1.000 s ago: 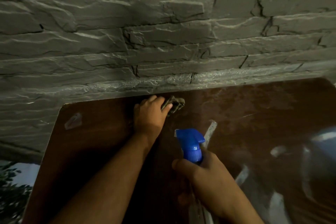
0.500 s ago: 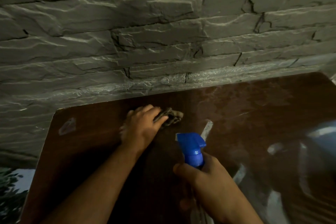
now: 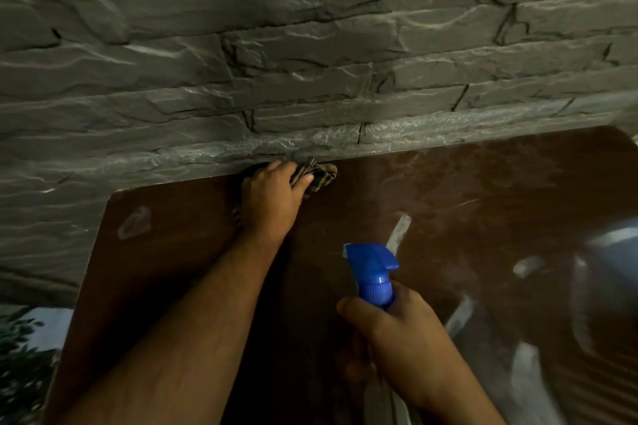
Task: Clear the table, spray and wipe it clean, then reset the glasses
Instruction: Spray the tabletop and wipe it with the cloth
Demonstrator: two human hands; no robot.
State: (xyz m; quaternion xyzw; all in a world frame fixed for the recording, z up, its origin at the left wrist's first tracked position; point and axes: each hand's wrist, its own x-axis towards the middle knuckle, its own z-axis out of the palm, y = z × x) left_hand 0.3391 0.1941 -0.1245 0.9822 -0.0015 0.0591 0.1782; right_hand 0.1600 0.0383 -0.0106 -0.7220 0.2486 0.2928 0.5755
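Observation:
A glossy dark brown table point(image 3: 483, 203) runs up against a grey stone wall. My left hand point(image 3: 271, 198) grips a crumpled checked cloth point(image 3: 319, 176) and presses it on the table's far edge, right at the wall. Nearer to me, my right hand point(image 3: 397, 331) holds a spray bottle with a blue trigger head point(image 3: 373, 269) above the table, nozzle pointing left. The bottle's body is hidden by my hand. No glasses are in view.
The rough stone wall point(image 3: 310, 45) closes off the far side of the table. The table's rounded left corner point(image 3: 117, 197) is close to my left hand. Green foliage point(image 3: 20, 348) shows below at the left. Bright reflections point(image 3: 604, 269) lie on the table's right part.
My left hand first pulled the cloth back toward me and to the left, then pushed it forward again to the table's far edge by the wall. My right hand kept holding the spray bottle.

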